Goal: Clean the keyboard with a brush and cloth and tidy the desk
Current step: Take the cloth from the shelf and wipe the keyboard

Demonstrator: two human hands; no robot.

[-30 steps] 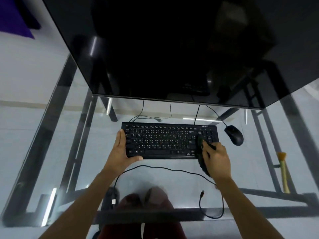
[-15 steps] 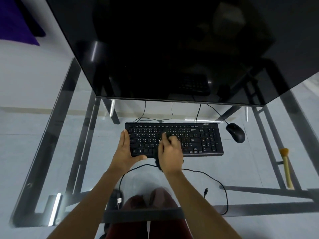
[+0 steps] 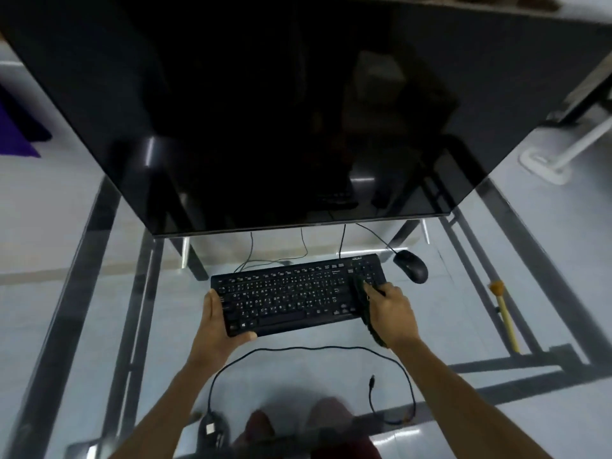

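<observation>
A black keyboard (image 3: pixel 291 293) lies on the glass desk (image 3: pixel 463 309) below the monitor, slightly turned. My left hand (image 3: pixel 220 323) grips its near left corner, thumb under the front edge. My right hand (image 3: pixel 390 313) presses a dark cloth (image 3: pixel 362 301) onto the keyboard's right end, by the number pad; the cloth hangs down past the front edge. A brush (image 3: pixel 503 313) with a pale wooden handle and orange bristles lies on the desk at the right, away from both hands.
A large dark monitor (image 3: pixel 298 111) fills the upper view. A black mouse (image 3: pixel 410 266) sits right of the keyboard. A loose black cable (image 3: pixel 314 348) loops across the glass in front of me, its plug end free. My knees show under the glass.
My right hand has swept the cloth from the keyboard's middle back to its right end. My left hand keeps its hold on the left corner. The view has tilted.
</observation>
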